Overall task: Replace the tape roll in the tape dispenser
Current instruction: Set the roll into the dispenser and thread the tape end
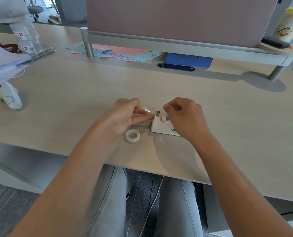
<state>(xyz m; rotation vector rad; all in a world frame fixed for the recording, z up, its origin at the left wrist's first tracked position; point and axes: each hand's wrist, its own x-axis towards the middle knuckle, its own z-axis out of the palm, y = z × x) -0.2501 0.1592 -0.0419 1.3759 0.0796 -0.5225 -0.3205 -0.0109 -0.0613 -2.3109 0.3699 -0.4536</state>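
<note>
A white tape dispenser (161, 127) stands on the desk near the front edge, its cutter end pointing left. My left hand (125, 115) pinches a strip of clear tape (146, 111) stretched from the cutter. My right hand (185, 117) rests over the dispenser's right half, fingers curled on the roll area, which it hides. A clear tape roll (132, 136) lies flat on the desk, just left of the dispenser and below my left hand.
A white mouse (10, 98) lies at the far left, with paper stacks behind it. Coloured paper sheets (118, 52) and a blue box (188, 59) sit under the monitor riser. The desk's front edge (142, 166) runs close to my lap.
</note>
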